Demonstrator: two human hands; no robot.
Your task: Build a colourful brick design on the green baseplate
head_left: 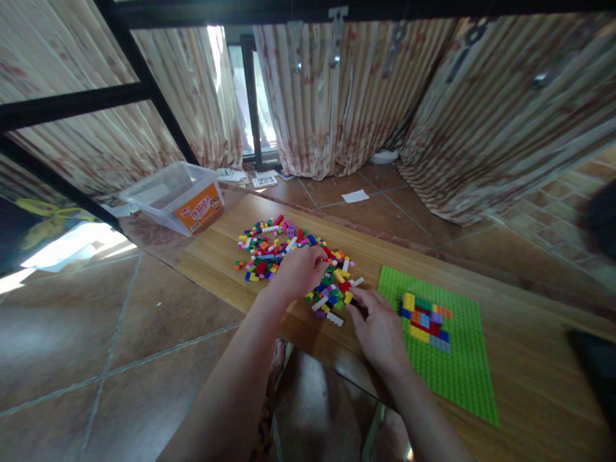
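A pile of small multicoloured toy bricks (272, 250) lies spread over the wooden table. My left hand (302, 268) is over the middle of the pile, its fingers curled together; whatever they may hold is hidden. At the pile's right edge is my right hand (378, 321), thumb and forefinger apart with a dark gap between them. Its fingertips are close to a yellow brick (348, 297) and a white brick (335, 319). Farther right, a green baseplate (457, 378) bears a flat cluster of joined bricks (423, 321) in yellow, blue, red, green, orange, purple and grey.
A clear plastic bin (163, 199) with an orange label stands at the far left end of the table (216, 269). A dark flat object (594, 366) lies at the right edge. Curtains (332, 102) hang behind, and paper (355, 196) lies on the tiled floor.
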